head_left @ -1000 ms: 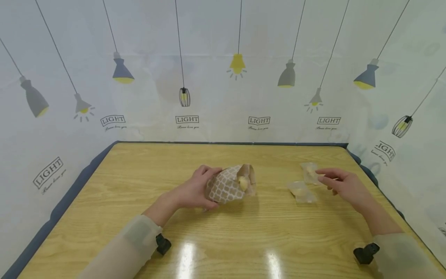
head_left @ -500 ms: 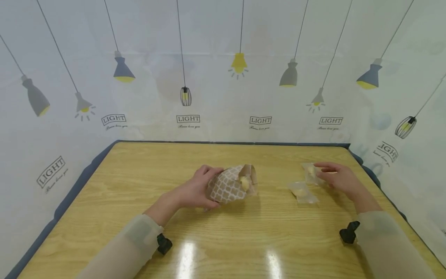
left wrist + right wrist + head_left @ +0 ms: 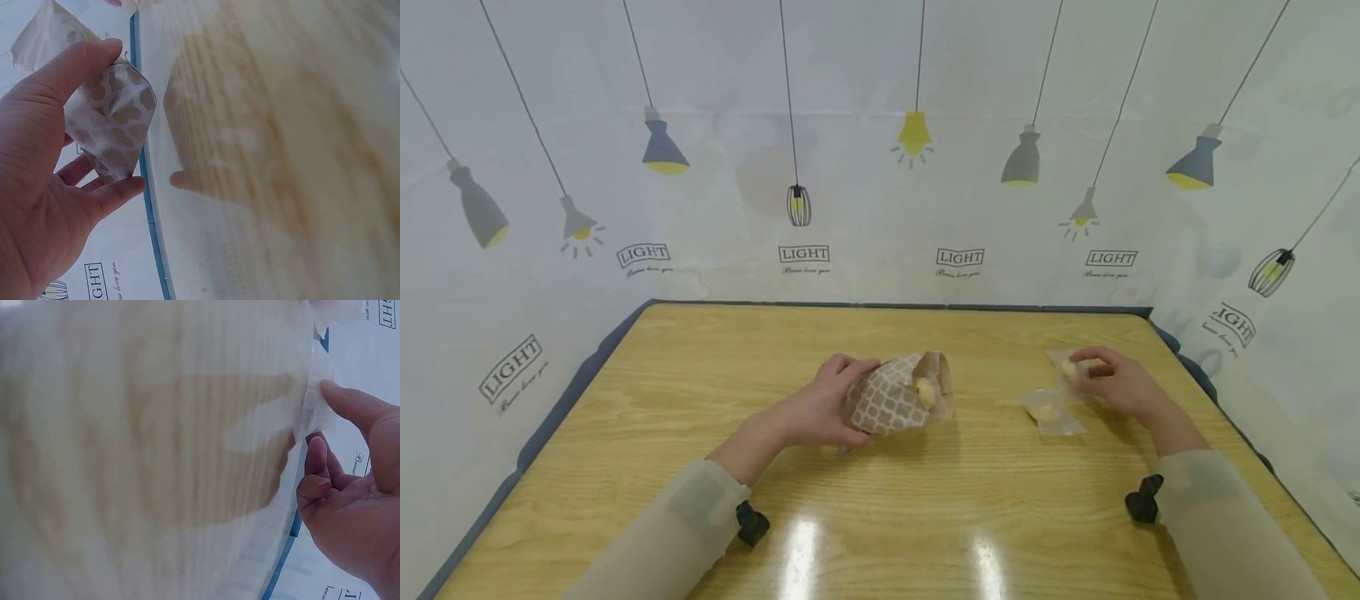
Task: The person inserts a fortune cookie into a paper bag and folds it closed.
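Observation:
My left hand [image 3: 827, 404] grips a brown paper bag [image 3: 887, 398] with a white lattice pattern, thumb on one side and fingers on the other. The bag's mouth faces right, and a pale yellow lump [image 3: 926, 392] shows in it. In the left wrist view the patterned bag [image 3: 119, 112] is tilted just off the wooden table. At the right, my right hand [image 3: 1116, 385] pinches a small clear packet [image 3: 1064, 365] with a pale yellow piece inside. The right wrist view shows my thumb against this packet [image 3: 310, 403], the other fingers curled; part of the grip is hidden.
A second clear packet [image 3: 1049, 412] with a pale piece lies just in front of the pinched one. The wooden table [image 3: 880, 508] ends at a dark blue edge [image 3: 850, 306], against a white wall covering [image 3: 865, 183] printed with lamps.
My right hand has moved left and farther from me, over the far packet, its fingers closing on it. The left hand and the paper bag have stayed nearly still.

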`<control>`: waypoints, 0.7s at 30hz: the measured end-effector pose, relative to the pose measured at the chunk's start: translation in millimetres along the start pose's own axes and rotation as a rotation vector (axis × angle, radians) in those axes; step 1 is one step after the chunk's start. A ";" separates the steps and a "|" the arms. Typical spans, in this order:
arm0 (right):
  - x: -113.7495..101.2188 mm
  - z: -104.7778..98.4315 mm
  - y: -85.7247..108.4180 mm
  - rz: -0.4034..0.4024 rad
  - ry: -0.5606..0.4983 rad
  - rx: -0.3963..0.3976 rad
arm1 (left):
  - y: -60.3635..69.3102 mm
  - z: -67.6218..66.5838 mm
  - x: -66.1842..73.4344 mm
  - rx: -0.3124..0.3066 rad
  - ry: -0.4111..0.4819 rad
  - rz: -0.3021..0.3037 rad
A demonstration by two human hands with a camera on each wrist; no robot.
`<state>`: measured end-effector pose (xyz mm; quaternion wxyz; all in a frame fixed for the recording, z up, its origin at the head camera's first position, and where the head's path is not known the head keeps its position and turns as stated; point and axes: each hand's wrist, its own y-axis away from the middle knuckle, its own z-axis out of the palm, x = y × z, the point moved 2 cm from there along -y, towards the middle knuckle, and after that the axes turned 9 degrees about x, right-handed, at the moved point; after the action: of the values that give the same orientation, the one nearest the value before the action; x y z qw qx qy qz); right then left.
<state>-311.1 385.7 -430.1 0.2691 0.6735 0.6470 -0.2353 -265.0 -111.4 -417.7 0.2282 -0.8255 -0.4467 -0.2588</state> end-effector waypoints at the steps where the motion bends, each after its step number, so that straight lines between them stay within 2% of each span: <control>1: -0.2 0.1 0.6 0.004 0.008 0.000 | 0.0 0.0 -0.2 0.000 0.000 0.000; 9: 2.9 -0.9 4.6 -0.006 0.055 -0.031 | 1.2 -0.6 0.7 0.001 0.005 0.003; 21: 5.3 -4.5 11.1 -0.017 0.028 -0.041 | 0.5 -1.3 1.7 -0.006 0.005 0.009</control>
<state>-299.9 392.4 -429.7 0.2717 0.6656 0.6611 -0.2146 -264.0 -111.3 -415.8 0.2281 -0.8275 -0.4416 -0.2612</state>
